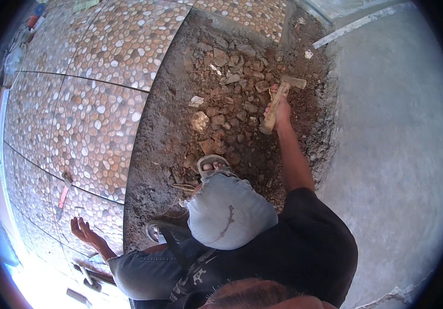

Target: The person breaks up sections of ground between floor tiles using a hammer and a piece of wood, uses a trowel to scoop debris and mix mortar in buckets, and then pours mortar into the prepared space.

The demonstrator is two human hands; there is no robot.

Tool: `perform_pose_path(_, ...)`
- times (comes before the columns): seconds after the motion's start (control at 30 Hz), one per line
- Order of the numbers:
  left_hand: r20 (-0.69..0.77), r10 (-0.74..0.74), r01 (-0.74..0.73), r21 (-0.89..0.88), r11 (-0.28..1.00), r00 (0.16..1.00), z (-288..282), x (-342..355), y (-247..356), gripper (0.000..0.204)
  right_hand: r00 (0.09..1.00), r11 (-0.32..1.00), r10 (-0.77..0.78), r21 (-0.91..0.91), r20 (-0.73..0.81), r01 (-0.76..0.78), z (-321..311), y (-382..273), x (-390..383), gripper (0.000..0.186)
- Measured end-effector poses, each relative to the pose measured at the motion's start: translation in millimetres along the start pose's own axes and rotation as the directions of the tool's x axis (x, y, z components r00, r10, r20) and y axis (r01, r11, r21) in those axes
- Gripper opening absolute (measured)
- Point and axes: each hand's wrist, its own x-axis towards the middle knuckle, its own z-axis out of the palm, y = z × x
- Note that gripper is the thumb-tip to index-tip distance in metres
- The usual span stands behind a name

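Right fingers (284, 106) grip a hammer (281, 92) — rubble (250, 107) nearby.

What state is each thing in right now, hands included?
Right hand: closed around the hammer's handle.
Wooden-handled hammer: held above the rubble, head toward the upper right.
Left hand: open, nothing visible in it.
Red-handled tool: lying on the tiles, unheld.
Rubble: broken, loose, scattered over dirt.
Pebble-patterned tiles: laid, dark joints between them.
Front sandal: worn.
Denim trousers: dark mark at the knee.
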Motion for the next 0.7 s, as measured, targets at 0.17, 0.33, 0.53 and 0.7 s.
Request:
perform_pose_path(0.17, 0.058, 0.101, -0.103, 0.041, 0.994, 0.993, 15.2, 1.6, 10.2, 0.043, 0.975, 0.934, 0.181, -0.333, 0.125, -0.131, -9.0, 12.0, 19.5, 0.051)
perform_pose_path(0.33, 0.046, 0.086, -0.089, 0.066, 0.994, 0.995, 8.0, 1.1, 28.7, 0.045, 0.966, 0.95, -0.26, -0.18, 0.001, 0.256, 14.4, -11.7, -34.7, 0.043)
perform_pose_path(0.53, 0.082, 0.056, -0.054, -0.032, 0.998, 0.995, 34.3, 1.0, 25.6, 0.044, 0.997, 0.851, 0.064, -0.524, 0.033, -0.037, 10.2, 33.5, -15.6, 0.043)
perform_pose_path(0.7, 0.114, 0.185, -0.185, -0.006, 0.983, 0.976, 26.6, 14.7, 13.0, 0.042, 0.977, 0.937, -0.209, -0.281, 0.027, 0.208, 0.0, 5.5, 2.5, 0.048)
